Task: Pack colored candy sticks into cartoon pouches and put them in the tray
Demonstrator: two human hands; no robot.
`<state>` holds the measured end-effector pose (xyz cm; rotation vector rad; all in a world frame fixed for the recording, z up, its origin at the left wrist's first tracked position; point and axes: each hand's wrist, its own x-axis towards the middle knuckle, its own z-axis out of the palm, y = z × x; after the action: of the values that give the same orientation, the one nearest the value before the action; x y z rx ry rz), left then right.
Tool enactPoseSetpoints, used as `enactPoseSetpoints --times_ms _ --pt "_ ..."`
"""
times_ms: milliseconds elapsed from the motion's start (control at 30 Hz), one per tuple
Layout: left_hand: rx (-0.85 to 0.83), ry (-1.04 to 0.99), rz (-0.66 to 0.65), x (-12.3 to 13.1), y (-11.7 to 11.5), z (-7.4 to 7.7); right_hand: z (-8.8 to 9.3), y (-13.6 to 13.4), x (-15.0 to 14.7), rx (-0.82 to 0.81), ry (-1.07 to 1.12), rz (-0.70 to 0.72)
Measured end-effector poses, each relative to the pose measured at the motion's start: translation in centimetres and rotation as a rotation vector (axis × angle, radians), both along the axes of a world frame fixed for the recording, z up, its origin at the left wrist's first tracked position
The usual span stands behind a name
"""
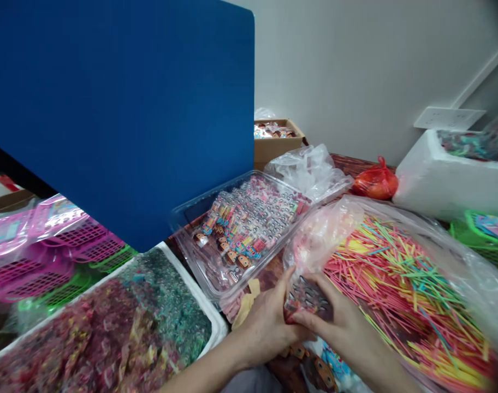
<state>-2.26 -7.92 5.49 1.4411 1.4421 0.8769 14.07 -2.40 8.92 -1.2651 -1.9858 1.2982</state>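
Note:
Just below the middle of the view, my left hand (269,319) and my right hand (335,314) close together around a bunch of small pieces (307,299) with silvery marks on top. Their exact kind is hard to make out. My right thumb presses on the near side of the bunch, while my left fingers wrap its left side. Beyond my hands, a clear plastic tray (216,273) holds rows of similar small pieces with cartoon faces. Under my wrists lies a printed cartoon package (325,371), partly hidden.
A large plastic bag (413,284) of coloured sticks lies to the right. At left stand a white foam box (218,327) of wrapped bits and pink baskets (64,234). A blue panel (150,109) rises behind. Further back are a cardboard box (277,144) and a red bag (375,180).

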Motion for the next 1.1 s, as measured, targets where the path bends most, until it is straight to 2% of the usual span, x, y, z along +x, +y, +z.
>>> enactPoseSetpoints --times_ms 100,200,300,367,433,500,533,600,667,767,900,1100 --pt "0.001 -0.024 0.028 -1.7 -0.7 3.5 3.6 1.0 -1.7 -0.032 0.109 0.152" --pt "0.003 -0.084 0.043 -4.9 -0.1 6.2 5.8 2.8 -5.0 -0.051 0.196 0.28" --pt "0.099 -0.101 0.048 -10.4 2.0 7.8 6.3 6.2 -8.8 -0.052 0.271 0.267" --pt "0.145 0.063 0.115 -15.3 4.1 7.9 5.7 9.2 -11.3 0.014 0.315 0.158" --pt "0.09 0.376 0.22 -20.0 6.6 7.2 4.5 12.0 -13.8 0.094 0.311 0.036" --pt "-0.244 0.801 0.175 -23.8 9.2 5.7 2.7 14.0 -16.4 0.064 0.256 -0.021" --pt "-0.341 0.857 0.156 -25.1 10.4 4.7 1.7 14.7 -17.8 0.018 0.205 -0.023" --pt "-0.451 0.896 0.138 -26.5 12.3 2.6 -0.5 15.2 -20.4 -0.04 0.089 -0.008" --pt "-0.539 0.885 0.116 -26.8 13.6 0.6 -2.3 15.1 -22.7 -0.016 -0.053 0.052" --pt "-0.637 0.844 0.088 -26.6 14.8 -1.2 -4.1 14.5 -24.9 0.062 -0.138 0.107" --pt "-0.586 0.783 0.115 -27.0 15.8 -1.8 -4.5 13.7 -25.7 0.204 -0.174 0.103" --pt "-0.389 0.704 0.201 -27.7 16.2 -1.9 -4.5 12.8 -25.8 0.587 -0.383 0.125"
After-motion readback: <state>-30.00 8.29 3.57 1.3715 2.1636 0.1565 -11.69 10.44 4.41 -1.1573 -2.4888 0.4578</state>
